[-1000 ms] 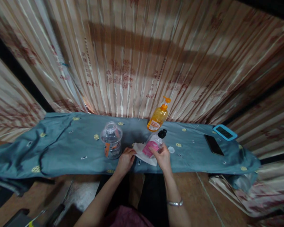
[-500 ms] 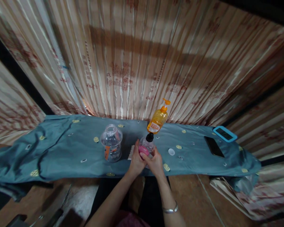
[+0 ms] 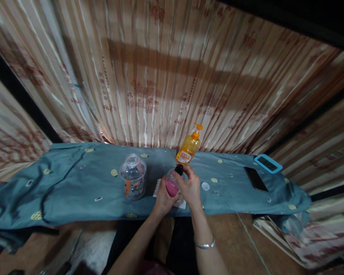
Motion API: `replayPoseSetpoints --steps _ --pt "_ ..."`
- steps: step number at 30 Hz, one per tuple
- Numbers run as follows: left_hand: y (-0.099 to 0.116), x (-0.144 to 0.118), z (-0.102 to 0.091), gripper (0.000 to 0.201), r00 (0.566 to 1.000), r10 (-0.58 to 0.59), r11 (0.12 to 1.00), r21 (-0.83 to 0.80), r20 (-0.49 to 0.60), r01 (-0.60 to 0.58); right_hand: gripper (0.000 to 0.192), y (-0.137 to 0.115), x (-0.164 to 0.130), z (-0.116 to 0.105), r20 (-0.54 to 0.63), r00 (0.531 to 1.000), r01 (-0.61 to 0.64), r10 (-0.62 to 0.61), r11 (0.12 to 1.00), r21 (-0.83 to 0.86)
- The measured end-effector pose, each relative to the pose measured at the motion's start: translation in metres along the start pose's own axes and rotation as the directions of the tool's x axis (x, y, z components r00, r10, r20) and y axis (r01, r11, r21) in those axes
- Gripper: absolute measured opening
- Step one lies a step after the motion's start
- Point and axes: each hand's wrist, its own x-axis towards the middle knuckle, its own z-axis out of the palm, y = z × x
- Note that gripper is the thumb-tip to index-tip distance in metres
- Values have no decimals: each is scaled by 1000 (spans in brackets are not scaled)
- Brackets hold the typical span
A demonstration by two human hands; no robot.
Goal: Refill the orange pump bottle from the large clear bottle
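In the head view, a long surface [image 3: 74, 187] covered by a blue-grey cloth runs before a striped curtain [image 3: 160, 76]. On it stand a clear plastic jar [image 3: 132, 177] at the left and an orange pump bottle [image 3: 189, 146] at the back; a small white cap [image 3: 205, 186], a black phone [image 3: 255, 178] and a blue-framed device [image 3: 268, 163] lie to the right. A white tissue [image 3: 180, 203] lies under the hands. The left hand [image 3: 164, 198] is closed around the body of the small pink-labelled bottle [image 3: 172, 183], held upright near the middle front. The right hand [image 3: 190, 186] curls over it, fingers pinching its black cap [image 3: 179, 169].
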Motion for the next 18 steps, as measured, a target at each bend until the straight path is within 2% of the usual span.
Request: replayPoseSetpoints --steps 4,7,10,13,18 --pt "-3 0 2 82 1000 -3 1000 16 -17 3 34 5 5 -14 229 973 -39 11 992 119" --pt "-4 0 3 80 1000 -3 1000 24 -14 4 42 3 11 -17 316 949 -65 14 986 151" --pt "-2 -1 3 80 1000 15 1000 27 -28 -14 50 -1 13 -11 209 978 -45 11 986 161" --pt "0 0 2 81 1000 25 999 31 -18 -24 40 2 13 -7 67 997 -57 44 979 196" --pt "1 0 1 80 1000 16 1000 24 -8 -16 43 16 12 -20 64 993 -113 98 946 305"
